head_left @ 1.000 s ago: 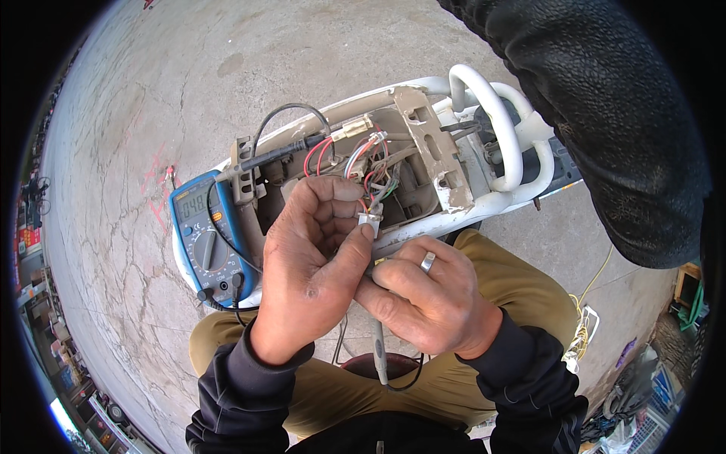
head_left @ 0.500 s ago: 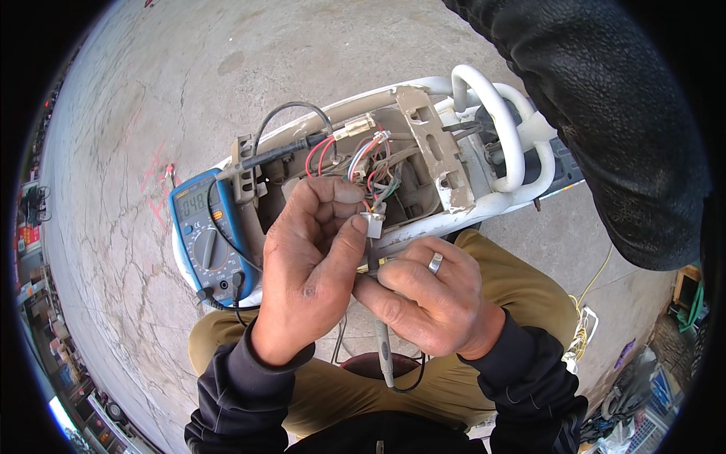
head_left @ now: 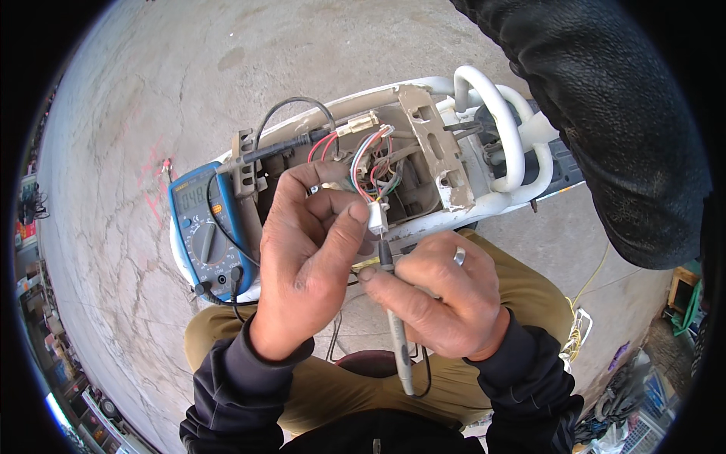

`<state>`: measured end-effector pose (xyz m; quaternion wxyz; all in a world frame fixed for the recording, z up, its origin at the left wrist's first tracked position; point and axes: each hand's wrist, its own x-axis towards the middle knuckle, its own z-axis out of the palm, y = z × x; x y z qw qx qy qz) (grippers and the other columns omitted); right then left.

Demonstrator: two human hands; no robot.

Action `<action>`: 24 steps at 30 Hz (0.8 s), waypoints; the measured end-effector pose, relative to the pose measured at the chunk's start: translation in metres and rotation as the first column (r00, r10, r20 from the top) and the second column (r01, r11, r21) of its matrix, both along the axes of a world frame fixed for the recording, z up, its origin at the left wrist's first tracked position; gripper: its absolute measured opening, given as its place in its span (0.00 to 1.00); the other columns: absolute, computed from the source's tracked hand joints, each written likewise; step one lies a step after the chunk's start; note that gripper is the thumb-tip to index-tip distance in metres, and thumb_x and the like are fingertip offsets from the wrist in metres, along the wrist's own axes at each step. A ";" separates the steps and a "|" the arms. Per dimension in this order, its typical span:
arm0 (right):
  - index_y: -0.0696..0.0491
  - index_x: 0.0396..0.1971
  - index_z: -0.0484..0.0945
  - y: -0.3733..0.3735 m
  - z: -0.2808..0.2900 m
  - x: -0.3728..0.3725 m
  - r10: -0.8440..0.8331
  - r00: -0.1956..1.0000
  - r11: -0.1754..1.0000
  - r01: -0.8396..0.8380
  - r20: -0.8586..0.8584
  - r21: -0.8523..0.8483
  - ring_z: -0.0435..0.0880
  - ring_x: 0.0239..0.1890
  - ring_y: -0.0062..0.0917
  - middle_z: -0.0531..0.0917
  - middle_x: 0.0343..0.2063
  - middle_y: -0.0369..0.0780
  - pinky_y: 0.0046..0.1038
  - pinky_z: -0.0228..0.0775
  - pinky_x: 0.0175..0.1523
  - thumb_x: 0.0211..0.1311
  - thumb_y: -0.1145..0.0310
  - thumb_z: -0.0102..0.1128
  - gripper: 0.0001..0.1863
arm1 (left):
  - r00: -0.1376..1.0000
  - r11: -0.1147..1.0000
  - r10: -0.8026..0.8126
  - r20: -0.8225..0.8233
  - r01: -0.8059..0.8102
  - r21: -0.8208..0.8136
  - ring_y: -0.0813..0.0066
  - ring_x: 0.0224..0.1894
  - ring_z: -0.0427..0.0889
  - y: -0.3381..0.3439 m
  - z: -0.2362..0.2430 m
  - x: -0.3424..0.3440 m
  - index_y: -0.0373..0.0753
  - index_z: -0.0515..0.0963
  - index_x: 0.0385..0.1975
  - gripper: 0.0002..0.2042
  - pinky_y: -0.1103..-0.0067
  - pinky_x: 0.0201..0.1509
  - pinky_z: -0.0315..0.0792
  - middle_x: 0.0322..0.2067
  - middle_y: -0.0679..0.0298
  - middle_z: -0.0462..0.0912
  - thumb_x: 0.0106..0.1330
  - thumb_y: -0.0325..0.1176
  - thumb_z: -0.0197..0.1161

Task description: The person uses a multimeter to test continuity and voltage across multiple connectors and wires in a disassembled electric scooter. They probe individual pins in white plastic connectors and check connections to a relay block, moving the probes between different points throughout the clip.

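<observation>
A white plastic connector with several coloured wires running into its far end is pinched at the thumb and fingertips of my left hand. My right hand is closed round a grey multimeter probe, held pen-like, its tip up against the connector's near end; whether it is fully inside cannot be made out. A black test probe lies across the frame's left part, pointing at a pale connector with red wires. On the left rests a blue multimeter, its display lit with digits.
A white tubular vehicle frame with a beige metal bracket lies in front of me over cracked concrete. A large black leathery form blocks the upper right. Cables and a basket sit at the lower right.
The connector and probe have shifted slightly right, and my right hand has moved right with the probe. More of the probe's dark front end shows. My left thumb has moved up slightly.
</observation>
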<state>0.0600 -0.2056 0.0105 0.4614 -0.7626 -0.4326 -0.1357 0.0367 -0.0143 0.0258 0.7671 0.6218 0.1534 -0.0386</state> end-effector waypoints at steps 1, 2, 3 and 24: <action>0.56 0.51 0.91 -0.001 0.001 0.000 -0.005 1.000 1.000 0.005 -0.016 0.011 0.80 0.29 0.26 0.78 0.35 0.35 0.30 0.76 0.34 0.44 0.81 0.79 0.27 | 1.000 0.999 0.023 0.003 -0.023 -0.035 0.76 0.38 0.87 -0.001 0.001 0.000 0.30 0.68 0.67 0.20 0.82 0.43 0.81 0.44 0.59 0.89 0.81 0.26 0.63; 0.56 0.52 0.90 -0.002 0.002 0.001 -0.007 0.999 1.000 0.008 -0.039 0.019 0.80 0.29 0.25 0.79 0.35 0.35 0.30 0.75 0.33 0.46 0.82 0.80 0.27 | 0.999 0.999 0.022 -0.034 -0.024 -0.030 0.75 0.38 0.88 -0.001 0.002 0.001 0.30 0.68 0.67 0.20 0.82 0.43 0.81 0.44 0.59 0.89 0.81 0.27 0.63; 0.56 0.54 0.90 -0.003 0.003 0.002 -0.020 0.998 0.999 0.023 -0.057 0.038 0.80 0.29 0.25 0.79 0.35 0.35 0.29 0.75 0.33 0.47 0.83 0.80 0.28 | 0.999 0.999 0.019 -0.045 -0.021 -0.049 0.75 0.38 0.88 0.000 0.003 0.003 0.30 0.68 0.67 0.20 0.82 0.43 0.81 0.43 0.59 0.89 0.81 0.27 0.63; 0.60 0.49 0.87 -0.014 0.006 0.007 -0.175 0.982 0.983 0.178 -0.065 0.051 0.86 0.28 0.32 0.87 0.36 0.42 0.31 0.78 0.31 0.66 0.75 0.74 0.13 | 0.993 0.889 -0.012 -0.121 -0.045 -0.455 0.69 0.48 0.91 -0.001 0.005 0.005 0.25 0.78 0.60 0.15 0.71 0.59 0.88 0.48 0.53 0.90 0.76 0.20 0.66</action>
